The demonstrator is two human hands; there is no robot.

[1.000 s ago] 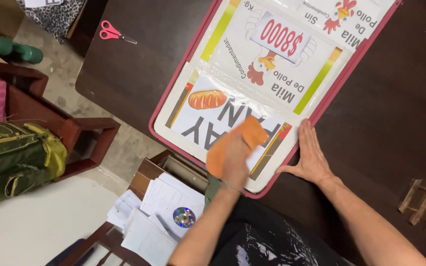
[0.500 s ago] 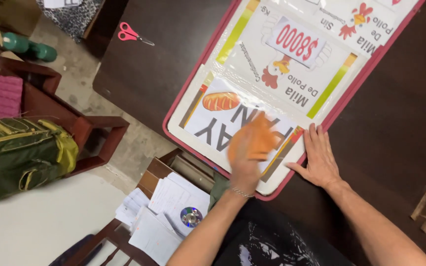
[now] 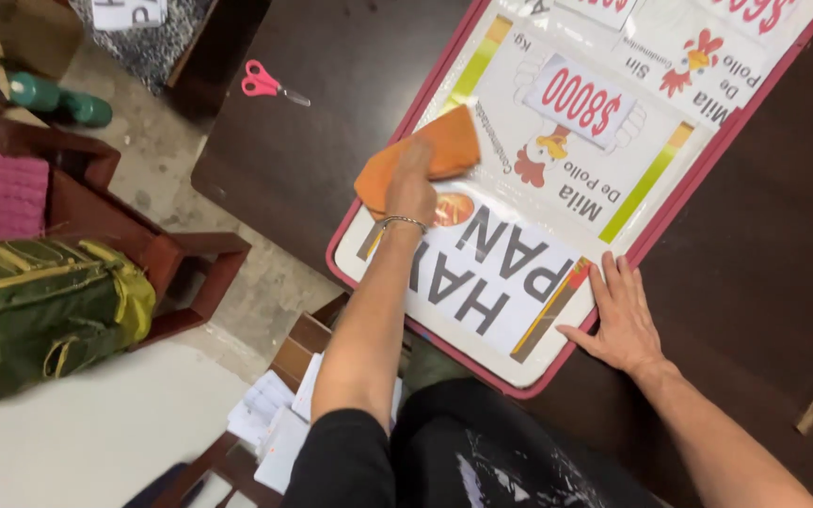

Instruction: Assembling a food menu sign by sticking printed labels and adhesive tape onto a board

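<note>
Orange cloth [image 3: 422, 155]: located at centre of the frame, slightly above the middle, lying on the laminated sign board [image 3: 557, 188]. The cloth is crumpled, with one corner pointing toward the upper right. It covers part of the board's left portion, just above a printed bread picture.

Left hand [image 3: 412, 183]: palm down on the cloth, fingers curled over it and pressing it against the board surface. A thin bracelet [image 3: 401, 222] sits at the wrist.

Right hand [image 3: 621, 315]: fully open, fingers spread, lying flat at the lower right edge of the board, partly on the board's pink rim and partly on the dark table [image 3: 331, 122]. It grips nothing.

Sign board: large, white, pink-edged, running diagonally from the lower centre to the upper right of the frame, resting on the dark table.

Surroundings: pink-handled scissors [image 3: 273, 84] lie on the table, upper left of centre, well apart from the cloth. A green and yellow backpack [image 3: 44, 310] sits at the left edge. Loose white papers [image 3: 270, 423] lie at lower centre.
</note>
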